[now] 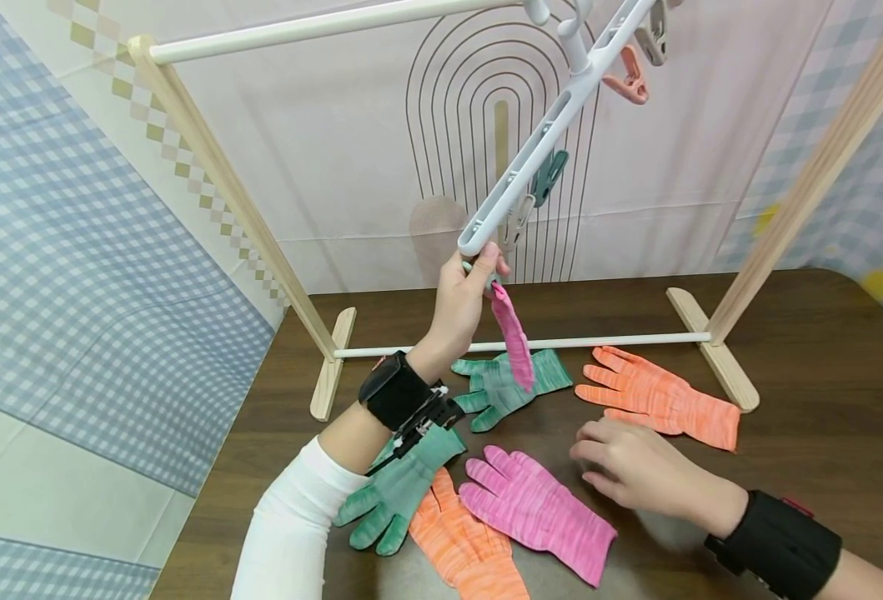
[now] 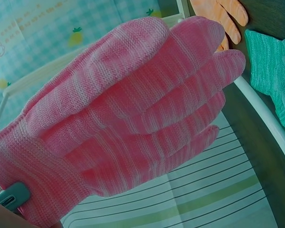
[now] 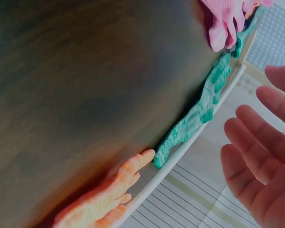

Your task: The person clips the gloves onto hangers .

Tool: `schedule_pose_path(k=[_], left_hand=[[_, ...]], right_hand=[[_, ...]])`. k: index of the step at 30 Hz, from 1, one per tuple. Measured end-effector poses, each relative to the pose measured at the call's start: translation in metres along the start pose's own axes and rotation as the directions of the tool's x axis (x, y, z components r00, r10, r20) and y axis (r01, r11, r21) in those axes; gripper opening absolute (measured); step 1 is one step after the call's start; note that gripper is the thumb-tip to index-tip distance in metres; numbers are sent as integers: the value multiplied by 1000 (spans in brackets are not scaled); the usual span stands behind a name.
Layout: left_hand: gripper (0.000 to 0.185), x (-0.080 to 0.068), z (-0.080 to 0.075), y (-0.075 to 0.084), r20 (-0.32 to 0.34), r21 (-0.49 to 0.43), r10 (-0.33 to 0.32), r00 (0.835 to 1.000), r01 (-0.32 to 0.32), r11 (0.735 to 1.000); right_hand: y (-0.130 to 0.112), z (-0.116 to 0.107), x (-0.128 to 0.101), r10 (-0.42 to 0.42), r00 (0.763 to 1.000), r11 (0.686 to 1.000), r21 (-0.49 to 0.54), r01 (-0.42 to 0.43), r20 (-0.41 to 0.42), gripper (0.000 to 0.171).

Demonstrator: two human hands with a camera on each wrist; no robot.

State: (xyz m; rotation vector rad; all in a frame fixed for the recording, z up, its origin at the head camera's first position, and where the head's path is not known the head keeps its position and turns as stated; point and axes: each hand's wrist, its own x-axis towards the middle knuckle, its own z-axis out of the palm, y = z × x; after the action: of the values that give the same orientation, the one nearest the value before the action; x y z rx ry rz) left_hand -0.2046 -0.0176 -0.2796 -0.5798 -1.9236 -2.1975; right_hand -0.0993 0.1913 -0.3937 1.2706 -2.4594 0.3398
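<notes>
Dark table (image 1: 809, 367): gloves; left hand (image 1: 459, 304) pinches peg (image 1: 486, 279).

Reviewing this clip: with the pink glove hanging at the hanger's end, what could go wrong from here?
The left hand pinches the clip holding the pink glove by its cuff edge only; if the bite is shallow, the glove may drop. The clip hanger is tilted steeply, so it might swing when let go. The right hand hovers open above the table, steadying nothing.
</notes>
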Motion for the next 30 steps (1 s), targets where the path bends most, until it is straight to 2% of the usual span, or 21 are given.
schedule_pose_path(k=[6,15,30], left_hand=[[17,0,-2,0,-4,2,-9,1000,9,1000],[17,0,-3,-1,-11,10,1,1000,-1,1000],[18,-1,-4,-1,-6,25,30,1000,-30,999]], right_hand=[[-2,2,-7,-1,995,999,37,-2,96,24],[-4,3,-14,18,984,996,88,-34,176,23],[-7,4,-30,-39,985,990,139,16,166,22]])
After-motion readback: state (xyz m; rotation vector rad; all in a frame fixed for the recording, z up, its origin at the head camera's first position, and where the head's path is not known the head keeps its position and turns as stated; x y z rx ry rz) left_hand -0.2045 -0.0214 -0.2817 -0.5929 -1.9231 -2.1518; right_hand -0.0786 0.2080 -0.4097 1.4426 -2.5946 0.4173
